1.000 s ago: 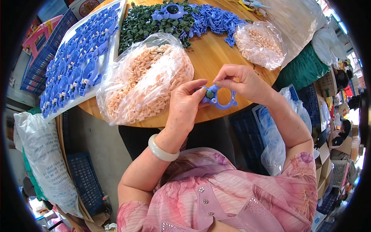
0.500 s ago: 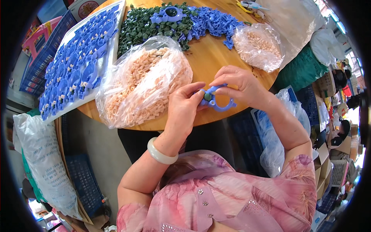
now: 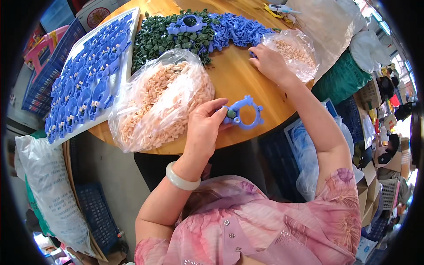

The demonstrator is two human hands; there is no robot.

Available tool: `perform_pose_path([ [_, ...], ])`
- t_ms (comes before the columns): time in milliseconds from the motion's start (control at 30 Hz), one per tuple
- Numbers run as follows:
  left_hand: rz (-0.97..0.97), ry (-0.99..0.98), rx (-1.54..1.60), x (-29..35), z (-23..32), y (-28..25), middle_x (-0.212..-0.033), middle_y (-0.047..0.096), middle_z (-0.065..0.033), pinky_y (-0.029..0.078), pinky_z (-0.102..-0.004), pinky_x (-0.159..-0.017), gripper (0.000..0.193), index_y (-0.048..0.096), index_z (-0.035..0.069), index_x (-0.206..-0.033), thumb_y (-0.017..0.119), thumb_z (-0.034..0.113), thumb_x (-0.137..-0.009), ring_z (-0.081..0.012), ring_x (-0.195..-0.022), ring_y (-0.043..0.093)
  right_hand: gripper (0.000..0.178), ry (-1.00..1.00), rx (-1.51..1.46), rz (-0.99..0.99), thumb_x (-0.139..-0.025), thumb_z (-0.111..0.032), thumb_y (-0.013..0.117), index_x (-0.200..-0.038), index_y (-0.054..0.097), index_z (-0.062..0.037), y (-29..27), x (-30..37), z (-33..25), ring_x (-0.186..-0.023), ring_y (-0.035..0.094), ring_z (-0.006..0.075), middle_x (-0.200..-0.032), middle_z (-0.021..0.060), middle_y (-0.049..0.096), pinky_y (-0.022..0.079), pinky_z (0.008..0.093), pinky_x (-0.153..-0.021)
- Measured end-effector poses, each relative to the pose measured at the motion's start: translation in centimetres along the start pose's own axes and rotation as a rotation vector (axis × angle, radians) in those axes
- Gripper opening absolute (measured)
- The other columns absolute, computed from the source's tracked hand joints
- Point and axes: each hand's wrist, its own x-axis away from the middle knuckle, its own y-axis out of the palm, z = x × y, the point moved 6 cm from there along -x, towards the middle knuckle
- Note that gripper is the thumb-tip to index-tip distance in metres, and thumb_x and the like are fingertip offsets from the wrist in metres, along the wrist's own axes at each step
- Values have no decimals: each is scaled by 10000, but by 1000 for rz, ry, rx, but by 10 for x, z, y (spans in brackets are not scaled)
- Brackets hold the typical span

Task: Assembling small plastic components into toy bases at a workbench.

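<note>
My left hand [image 3: 206,123] pinches a blue plastic ring-shaped part [image 3: 248,125] by one end, just beyond the table's near edge. A small dark green piece [image 3: 231,113] sits on the ring part beside my fingertips. Farther out, my right hand [image 3: 270,64] is at the lower right end of the pile of small blue plastic pieces [image 3: 236,28], its fingers bent and drawn together. A bit of a small blue piece [image 3: 253,54] shows at those fingertips; the hand covers the rest.
An open clear bag of peach-coloured pieces [image 3: 163,104] lies left of my hands, a smaller one [image 3: 298,55] at right. Green pieces [image 3: 152,42] are heaped behind, with another blue ring part [image 3: 187,26] on top. A white board [image 3: 132,48] carries rows of blue parts.
My right hand has left the ring part and moved up and away to the blue pile. My left hand still holds the ring part, with its open loop now turned more upward.
</note>
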Motion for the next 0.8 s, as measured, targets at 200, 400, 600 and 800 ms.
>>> perform_pose_path([
  [200, 3, 7, 24, 2, 3, 0, -962, 624, -121, 553, -306, -761, 256, 541, -68, -1126, 502, 61, -908, -181, -819, 641, 236, 38, 130, -64, -789, -97, 550, -1007, 627, -50, 14, -2, 0, -870, 602, 327, -942, 154, 612, 490, 416, -766],
  [400, -8, 18, 50, 1, 2, 1, -946, 629, -124, 557, -305, -751, 255, 542, -70, -1124, 508, 53, -904, -181, -814, 642, 238, -31, -114, -134, -757, -65, 543, -977, 630, -34, 5, 13, -3, -785, 594, 297, -843, 142, 606, 475, 389, -699],
  [600, -4, 20, 49, 1, 1, 1, -942, 631, -128, 561, -302, -733, 251, 546, -68, -1121, 510, 52, -904, -181, -804, 644, 197, 79, -194, -131, -749, -78, 569, -938, 576, -23, -19, 27, -16, -684, 607, 241, -761, 128, 594, 470, 360, -620],
  [800, -1, 3, 38, 0, 2, 0, -947, 630, -130, 557, -310, -748, 250, 543, -68, -1126, 496, 40, -905, -192, -816, 647, 136, 361, -910, -156, -835, -125, 602, -920, 523, -55, -24, 58, -14, -584, 610, 105, -729, 43, 620, 467, 231, -508],
])
